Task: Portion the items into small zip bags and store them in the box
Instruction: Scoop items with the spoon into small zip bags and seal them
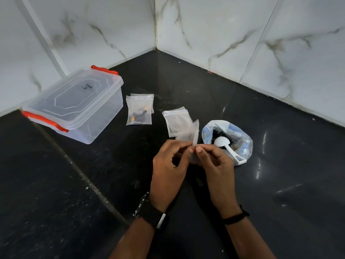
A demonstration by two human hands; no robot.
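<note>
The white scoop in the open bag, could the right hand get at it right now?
Probably not at once: the right hand and left hand both pinch a small zip bag. The scoop lies uncovered just beside it.

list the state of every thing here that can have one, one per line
storage box: lid on, red latches at both ends
filled zip bag: lying flat, a few small items inside
empty zip bags: loose stack, flat on the counter
held zip bag: empty, pinched at its mouth by both hands
supply bag: open, rim rolled down
scoop: resting in the supply bag, handle over the rim
left hand: pinching the held bag
right hand: pinching the held bag
</note>
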